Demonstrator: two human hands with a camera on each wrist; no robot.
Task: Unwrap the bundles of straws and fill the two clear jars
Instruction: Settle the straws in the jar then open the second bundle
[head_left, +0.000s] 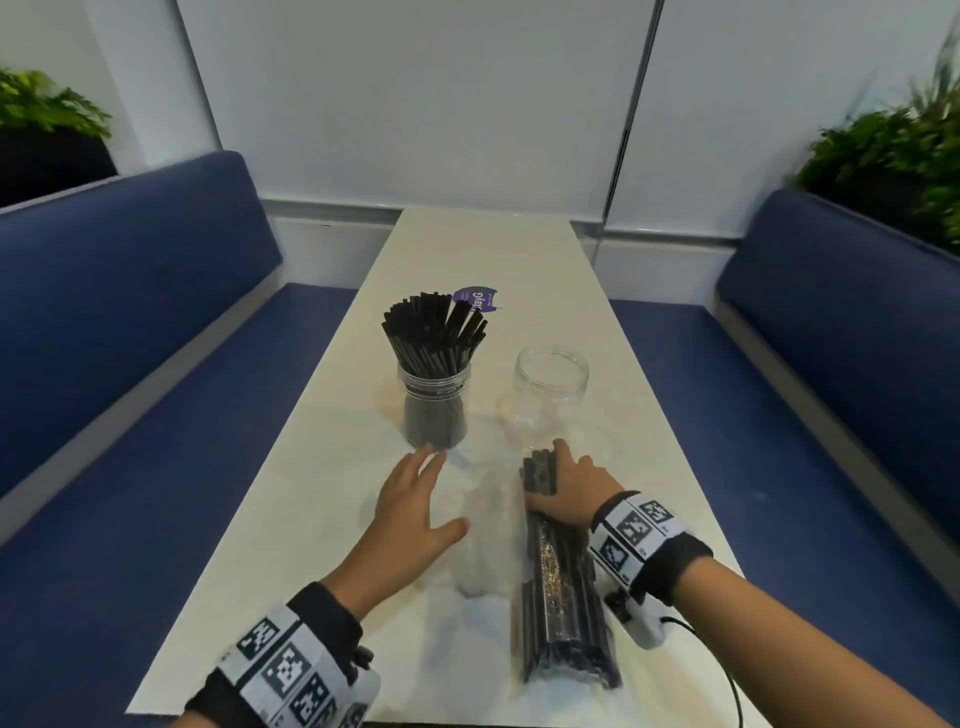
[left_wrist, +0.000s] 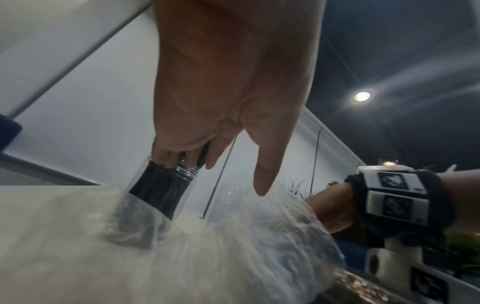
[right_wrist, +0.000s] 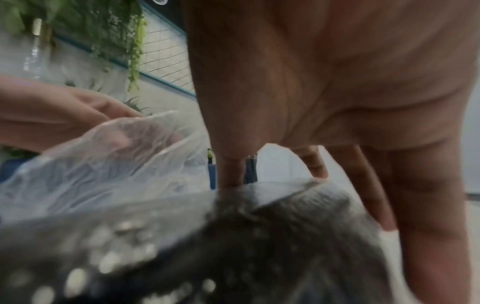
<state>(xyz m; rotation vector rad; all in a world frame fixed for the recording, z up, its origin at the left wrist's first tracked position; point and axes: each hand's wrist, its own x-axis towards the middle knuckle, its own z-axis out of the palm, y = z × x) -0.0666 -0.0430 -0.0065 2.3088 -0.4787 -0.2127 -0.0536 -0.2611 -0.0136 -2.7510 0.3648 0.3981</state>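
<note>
A clear jar (head_left: 435, 410) packed with black straws stands mid-table, and an empty clear jar (head_left: 550, 384) stands to its right. A bundle of black straws (head_left: 563, 597) in clear wrap lies lengthwise on the white table (head_left: 322, 499). My right hand (head_left: 551, 480) grips the bundle's far end, thumb on its left side and fingers over the top; the right wrist view shows the thumb and fingers (right_wrist: 363, 185) straddling the bundle (right_wrist: 259, 236). My left hand (head_left: 423, 501) hovers flat with its fingers spread just in front of the full jar (left_wrist: 161, 193), holding nothing.
A loose, crumpled clear wrapper (head_left: 488, 540) lies between my hands, against the bundle's left side. A purple tag (head_left: 475, 300) sits behind the full jar. Blue benches (head_left: 130, 322) flank the narrow table, with plants (head_left: 893, 150) behind them and a white wall at the far end.
</note>
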